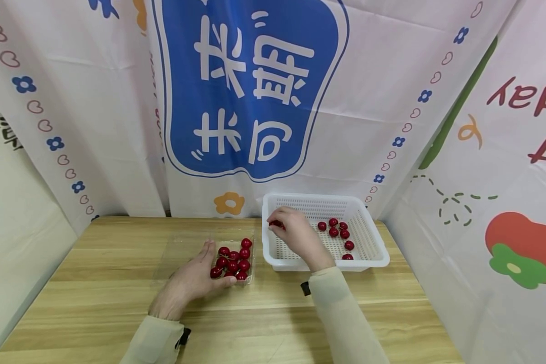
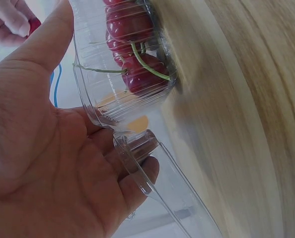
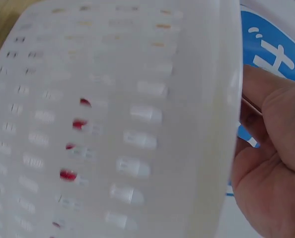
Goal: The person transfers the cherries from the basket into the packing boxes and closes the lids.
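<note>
In the head view my left hand point(image 1: 188, 280) grips a clear plastic clamshell box point(image 1: 251, 278), thumb along its near side. Its fingers curl at the hinge in the left wrist view, where the transparent lid point(image 2: 180, 198) hangs open. Several red cherries point(image 1: 232, 266) lie inside, some with green stems point(image 2: 150, 67). Over the left end of a white perforated basket point(image 1: 377, 247), my right hand point(image 1: 298, 232) pinches a red cherry point(image 1: 276, 223), mostly covered by the fingers. The right wrist view shows chiefly the basket's outer wall point(image 3: 197, 99), with that hand point(image 3: 271, 139) beyond its rim.
More cherries point(image 1: 333, 232) lie in the right half of the basket. Box and basket stand side by side on a wooden table point(image 1: 236, 328), a narrow gap between them. Behind hangs a printed white curtain point(image 1: 368, 60); other printed sheets point(image 1: 496, 177) close the sides.
</note>
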Demonstrator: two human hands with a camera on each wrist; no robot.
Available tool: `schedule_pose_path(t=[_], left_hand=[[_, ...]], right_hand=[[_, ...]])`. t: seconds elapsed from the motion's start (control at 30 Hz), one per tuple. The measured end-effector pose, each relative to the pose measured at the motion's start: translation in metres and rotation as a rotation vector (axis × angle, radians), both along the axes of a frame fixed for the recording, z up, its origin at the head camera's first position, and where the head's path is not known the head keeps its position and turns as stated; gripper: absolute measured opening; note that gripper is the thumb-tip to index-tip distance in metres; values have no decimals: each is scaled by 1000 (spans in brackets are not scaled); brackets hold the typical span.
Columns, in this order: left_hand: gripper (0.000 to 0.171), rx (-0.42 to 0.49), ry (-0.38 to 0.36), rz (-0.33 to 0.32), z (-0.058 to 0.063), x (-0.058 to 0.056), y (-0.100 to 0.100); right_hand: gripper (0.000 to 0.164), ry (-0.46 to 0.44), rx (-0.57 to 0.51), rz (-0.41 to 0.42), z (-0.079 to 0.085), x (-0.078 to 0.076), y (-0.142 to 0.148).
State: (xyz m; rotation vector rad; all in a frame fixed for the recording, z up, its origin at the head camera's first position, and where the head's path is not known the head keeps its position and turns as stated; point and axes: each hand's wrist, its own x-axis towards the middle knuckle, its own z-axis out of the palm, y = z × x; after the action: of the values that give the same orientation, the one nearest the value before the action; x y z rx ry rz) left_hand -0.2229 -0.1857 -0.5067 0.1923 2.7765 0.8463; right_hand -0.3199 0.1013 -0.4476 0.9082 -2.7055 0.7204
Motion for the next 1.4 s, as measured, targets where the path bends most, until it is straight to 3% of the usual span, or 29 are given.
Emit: schedule_pose_path(t=[0.23, 0.73, 1.4], left_hand=[[131, -8, 16, -5, 0, 0, 0], [132, -15, 16, -17, 2, -1, 0], [131, -29, 28, -33, 2, -2, 0]], right_hand=[[12, 51, -5, 19, -1, 6, -23], [18, 107, 112, 103, -11, 16, -65], [18, 98, 356, 50, -34, 14, -107]])
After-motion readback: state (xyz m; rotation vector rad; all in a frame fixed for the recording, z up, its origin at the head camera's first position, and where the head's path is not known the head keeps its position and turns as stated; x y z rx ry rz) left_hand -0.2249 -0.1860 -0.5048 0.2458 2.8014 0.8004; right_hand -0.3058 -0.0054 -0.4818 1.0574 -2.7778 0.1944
